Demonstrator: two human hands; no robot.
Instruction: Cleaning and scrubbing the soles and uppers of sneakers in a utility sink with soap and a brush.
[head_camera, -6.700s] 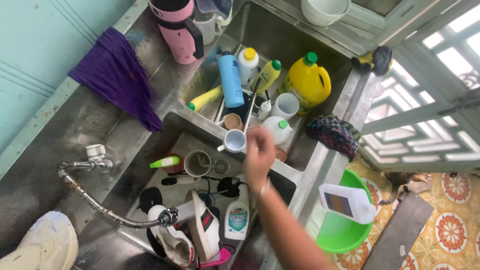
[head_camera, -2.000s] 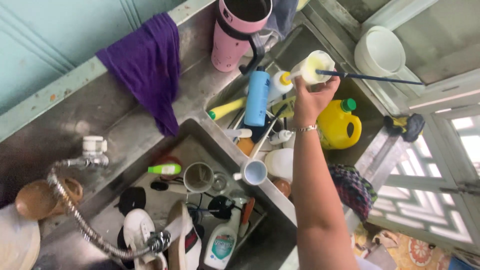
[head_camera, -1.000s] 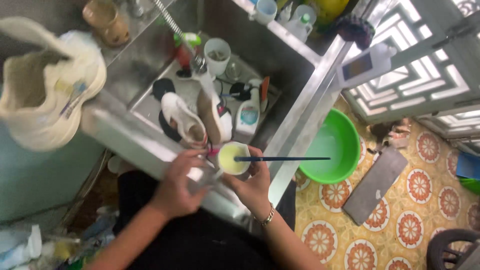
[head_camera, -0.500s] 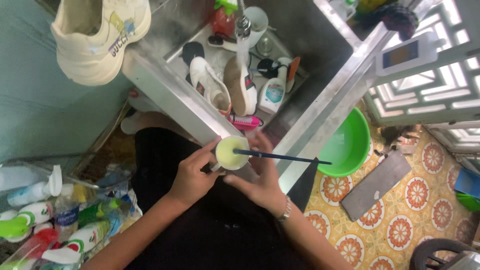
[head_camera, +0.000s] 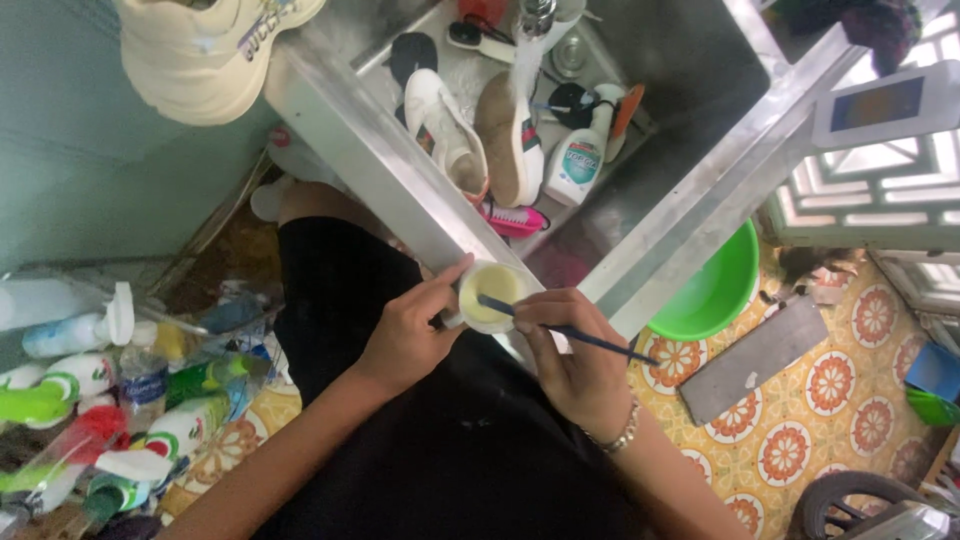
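- Pale plastic cup (head_camera: 491, 294), head view: small and round, holding a yellowish liquid; it sits in front of the person's body, just at the near edge of the steel sink (head_camera: 390, 165), touching both hands.
- Left hand (head_camera: 405, 335), head view: curled around the cup's left side, thumb and forefinger pressed on the wall near the rim. Judged a light, thin-walled vessel, likely slippery if wet; best held around the wall below the rim and kept level, since the liquid would spill on tilting.
- Right hand (head_camera: 575, 365), head view: fingers closed in a pinch on a thin dark stick (head_camera: 570, 331), whose tip dips into the cup while its far end slants out to the right. Judged stiff, slender and very light; a pencil-like hold near the middle gives control of the tip.
- Sink basin, head view, far side: two white shoes (head_camera: 480, 140) lie inside under a stream of water, with a white spray bottle (head_camera: 575, 165) to their right and a pink brush (head_camera: 515, 218) nearer the person.
- Cream sneaker (head_camera: 205, 50), head view: rests on the worktop at far left, well apart from the cup.
- Green basin (head_camera: 715, 290), head view: stands on the patterned tile floor (head_camera: 820, 440) to the right of the sink.
- Cluster of bottles (head_camera: 90, 400), head view: lies low at the left, well apart from both hands.
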